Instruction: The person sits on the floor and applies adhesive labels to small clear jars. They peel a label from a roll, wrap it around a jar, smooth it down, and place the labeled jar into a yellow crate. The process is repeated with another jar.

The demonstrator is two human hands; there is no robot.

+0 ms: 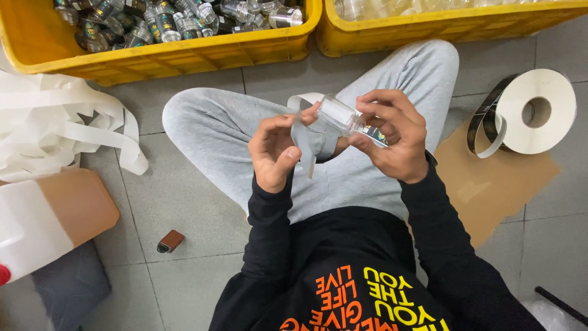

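With the right hand (392, 138) gripping the small clear bottle (340, 116) over the lap, the left hand (275, 153) pinches the white backing strip (301, 144) and does best laying the dark label (375, 135) on straight and smooth.

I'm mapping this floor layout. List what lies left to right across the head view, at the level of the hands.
Heap of white backing strip → left hand → clear small bottle → right hand → brown cardboard sheet → label roll.
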